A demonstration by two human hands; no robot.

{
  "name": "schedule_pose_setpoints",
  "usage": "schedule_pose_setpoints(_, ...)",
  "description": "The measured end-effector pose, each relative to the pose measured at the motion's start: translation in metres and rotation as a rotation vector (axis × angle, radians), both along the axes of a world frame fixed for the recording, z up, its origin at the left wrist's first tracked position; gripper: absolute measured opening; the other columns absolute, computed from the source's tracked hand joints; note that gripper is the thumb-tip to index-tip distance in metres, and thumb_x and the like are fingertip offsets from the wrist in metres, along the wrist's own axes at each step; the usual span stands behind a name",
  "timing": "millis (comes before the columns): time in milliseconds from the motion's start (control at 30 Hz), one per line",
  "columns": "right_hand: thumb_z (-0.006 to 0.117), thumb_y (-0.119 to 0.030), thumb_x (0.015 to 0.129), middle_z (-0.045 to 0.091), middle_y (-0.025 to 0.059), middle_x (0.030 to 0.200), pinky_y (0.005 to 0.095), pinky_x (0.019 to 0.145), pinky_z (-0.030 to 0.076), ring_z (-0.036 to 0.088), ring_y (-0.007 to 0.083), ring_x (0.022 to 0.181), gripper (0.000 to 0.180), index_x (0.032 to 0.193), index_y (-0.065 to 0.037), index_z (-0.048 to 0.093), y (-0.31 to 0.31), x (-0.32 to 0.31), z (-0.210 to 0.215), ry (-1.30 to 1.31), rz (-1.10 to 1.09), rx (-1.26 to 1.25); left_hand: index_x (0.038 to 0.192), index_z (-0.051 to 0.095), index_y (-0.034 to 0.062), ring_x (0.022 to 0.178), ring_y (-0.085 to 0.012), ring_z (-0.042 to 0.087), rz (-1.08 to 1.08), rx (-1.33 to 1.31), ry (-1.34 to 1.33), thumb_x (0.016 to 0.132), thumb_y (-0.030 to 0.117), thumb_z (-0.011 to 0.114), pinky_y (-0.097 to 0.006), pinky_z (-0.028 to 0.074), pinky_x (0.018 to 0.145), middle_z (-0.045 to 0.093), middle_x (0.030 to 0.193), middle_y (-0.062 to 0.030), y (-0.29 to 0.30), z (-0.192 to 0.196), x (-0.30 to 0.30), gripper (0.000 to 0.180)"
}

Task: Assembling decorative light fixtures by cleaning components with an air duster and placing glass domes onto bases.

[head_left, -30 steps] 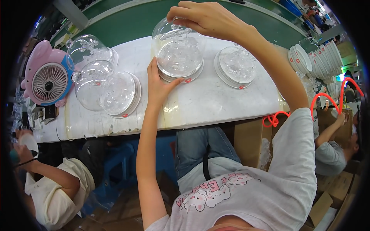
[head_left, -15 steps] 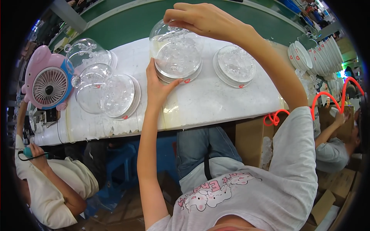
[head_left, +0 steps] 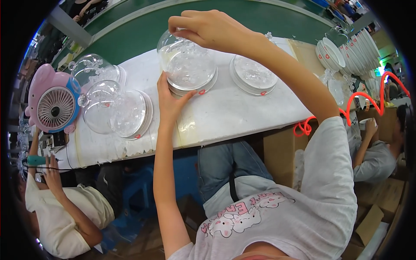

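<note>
A clear dome (head_left: 166,48) stands over a round white base (head_left: 196,89) with clear, glassy pieces inside. My left hand (head_left: 172,102) steadies this base from the near left, thumb along its front rim and fingers at its left side. Across the top of the dome, my right hand (head_left: 206,28) is closed with curled fingers; its fingertips are partly hidden. To the right sits another white base (head_left: 255,76) with clear pieces on it, partly behind my right forearm. On the left, a clear dome with a round knob (head_left: 96,113) leans by a further base (head_left: 130,113).
A pink pig-shaped fan (head_left: 54,104) stands at the table's left end. Stacked white plates (head_left: 353,54) are at far right, near a coiled orange hose (head_left: 362,94). At left, a co-worker's hand (head_left: 53,175) is beside a green-handled tool (head_left: 37,160). Behind lies a green surface (head_left: 130,39).
The whole view has shifted slightly. Both my hands stay at the same dome and base. At left, the co-worker's hand has moved and opened somewhat near the green-handled tool.
</note>
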State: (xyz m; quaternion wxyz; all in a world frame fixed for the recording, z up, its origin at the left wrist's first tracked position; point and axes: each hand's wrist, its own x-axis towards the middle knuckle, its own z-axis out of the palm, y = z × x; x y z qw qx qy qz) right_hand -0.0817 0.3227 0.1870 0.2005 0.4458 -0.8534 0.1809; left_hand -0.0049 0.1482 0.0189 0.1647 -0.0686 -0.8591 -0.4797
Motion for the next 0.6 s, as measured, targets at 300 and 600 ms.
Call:
schedule_pose_setpoints(300, 0.047, -0.033, 0.09, 0.057, 0.0045, 0.086, 0.0316, 0.062, 0.046, 0.057, 0.0232, 0.069, 0.022, 0.102, -0.016, 0.053, 0.001, 0.003, -0.003, 0.01, -0.091, 0.082, 0.131, 0.026, -0.0074, 0.123, -0.0385, 0.033, 0.048, -0.227, 0.026, 0.061, 0.035, 0.078, -0.039, 0.032, 0.101, 0.032, 0.132, -0.0268, 0.003, 0.01, 0.008, 0.097)
schedule_pose_setpoints(600, 0.06, -0.031, 0.082, 0.056, 0.0099, 0.091, 0.0331, 0.067, 0.047, 0.059, 0.0218, 0.075, 0.045, 0.119, -0.01, 0.045, 0.038, 0.063, -0.021, -0.393, -0.322, -0.428, 0.132, 0.025, -0.0063, 0.125, -0.0389, 0.032, 0.067, -0.26, 0.015, 0.062, 0.036, 0.077, -0.039, 0.031, 0.101, 0.031, 0.133, -0.0274, -0.002, 0.007, 0.009, 0.097)
